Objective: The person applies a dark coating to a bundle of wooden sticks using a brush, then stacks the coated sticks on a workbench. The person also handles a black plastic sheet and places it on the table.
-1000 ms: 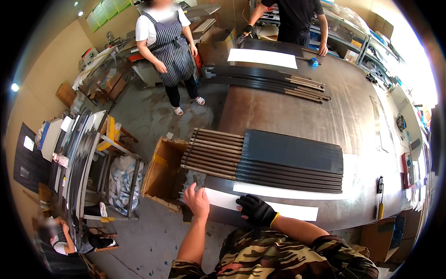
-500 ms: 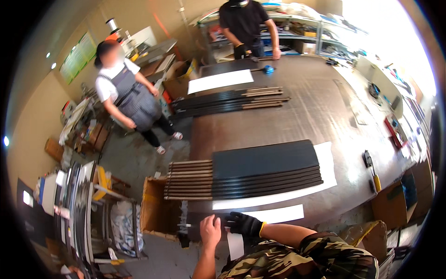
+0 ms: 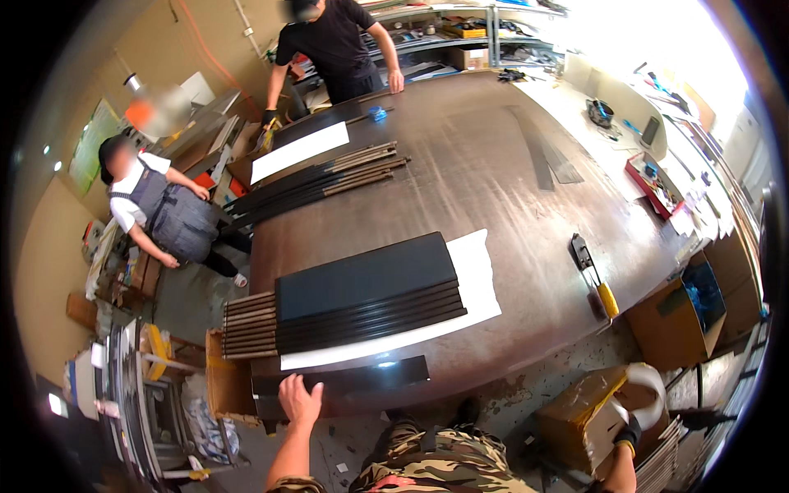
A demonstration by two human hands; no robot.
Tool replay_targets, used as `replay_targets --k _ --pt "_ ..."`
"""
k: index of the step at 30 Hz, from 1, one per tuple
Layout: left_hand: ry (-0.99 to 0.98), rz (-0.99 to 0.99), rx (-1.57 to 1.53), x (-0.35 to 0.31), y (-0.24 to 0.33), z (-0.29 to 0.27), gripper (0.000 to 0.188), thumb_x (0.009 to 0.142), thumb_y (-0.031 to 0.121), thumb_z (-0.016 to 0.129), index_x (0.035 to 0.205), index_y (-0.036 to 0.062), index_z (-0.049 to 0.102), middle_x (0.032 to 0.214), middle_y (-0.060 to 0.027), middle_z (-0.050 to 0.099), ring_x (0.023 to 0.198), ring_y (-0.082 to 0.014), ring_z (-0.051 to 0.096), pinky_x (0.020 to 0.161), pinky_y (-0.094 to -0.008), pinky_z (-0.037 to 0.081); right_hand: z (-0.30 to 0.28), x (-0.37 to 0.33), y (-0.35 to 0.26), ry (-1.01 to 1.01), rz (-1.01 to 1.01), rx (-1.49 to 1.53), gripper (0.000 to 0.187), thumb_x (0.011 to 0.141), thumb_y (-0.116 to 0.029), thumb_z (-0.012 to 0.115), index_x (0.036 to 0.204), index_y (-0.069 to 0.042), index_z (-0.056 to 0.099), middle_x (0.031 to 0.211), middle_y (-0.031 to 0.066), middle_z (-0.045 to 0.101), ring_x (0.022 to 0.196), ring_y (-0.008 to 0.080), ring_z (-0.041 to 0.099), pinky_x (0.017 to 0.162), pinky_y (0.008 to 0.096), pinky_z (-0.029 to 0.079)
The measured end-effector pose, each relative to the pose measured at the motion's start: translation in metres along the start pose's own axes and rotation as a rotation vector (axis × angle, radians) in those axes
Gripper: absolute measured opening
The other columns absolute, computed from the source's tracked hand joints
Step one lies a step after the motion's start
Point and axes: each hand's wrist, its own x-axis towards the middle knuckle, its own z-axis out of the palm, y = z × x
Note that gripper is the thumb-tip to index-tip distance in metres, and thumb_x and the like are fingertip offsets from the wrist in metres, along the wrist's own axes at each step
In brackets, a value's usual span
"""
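Observation:
At the table's near edge lies a narrow glossy black panel. My bare left hand rests at its left part, fingers apart and holding nothing. Far to the right, my right hand in a black glove is low beside an open cardboard box. A white strip curls in a loop over that box and runs to the gloved fingers, which look closed on its end. Just beyond the panel, a dark flat board and several black bars with brown ends lie on white sheeting.
A yellow-handled tool lies on the table at right. More bars and a white sheet lie farther off. One person leans at the far edge; another stands left. A box stands right.
My right hand has swung from the panel to the box at right, and the white strip has left the panel and loops there. My left hand stays at the panel's left part. The view has shifted.

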Motion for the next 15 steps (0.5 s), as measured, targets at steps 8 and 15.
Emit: replay_targets --k 8,15 --pt "-0.373 0.592 0.016 -0.021 0.168 -0.008 0.094 0.075 0.059 0.077 0.14 -0.0023 0.048 0.151 -0.0242 0.039 0.141 -0.0385 0.035 0.116 -0.0495 0.028 -0.031 0.007 -0.024 0.121 -0.114 -1.155 0.059 0.078 -0.014 0.077 0.132 -0.001 0.055 0.123 0.0213 0.063 0.116 0.0337 0.061 0.098 0.0368 0.049" --pt "-0.066 0.682 -0.155 -0.062 0.164 0.005 0.031 0.073 0.016 0.079 0.102 0.0062 0.068 0.113 -0.0089 0.066 0.103 -0.0273 0.062 0.087 -0.0417 0.049 0.124 -0.073 -0.085 -0.215 -0.641 -0.413 0.022 0.085 -0.013 0.071 0.105 -0.006 0.071 0.084 0.0107 0.071 0.076 0.0253 0.069 0.072 0.0349 0.054"
